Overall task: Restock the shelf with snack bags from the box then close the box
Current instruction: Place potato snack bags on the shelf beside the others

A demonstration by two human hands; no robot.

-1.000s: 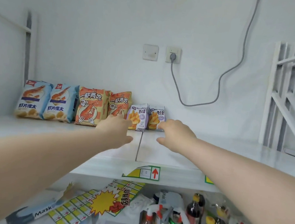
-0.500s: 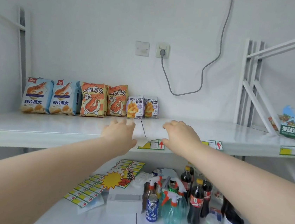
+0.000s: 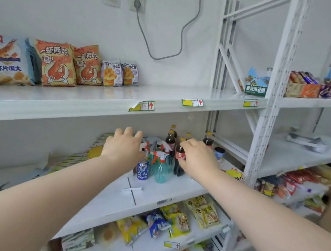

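Up on the upper shelf [image 3: 81, 99], the snack bags [image 3: 54, 63] stand in a row against the wall at the left: blue, orange, then two small pale ones. Lower down, both hands hover empty before the middle shelf [image 3: 111, 193]: the left hand [image 3: 124, 147] with fingers loosely spread, the right hand [image 3: 197, 160] with fingers loosely curled, in front of the cola bottles [image 3: 170, 140] and a spray bottle [image 3: 162, 166].
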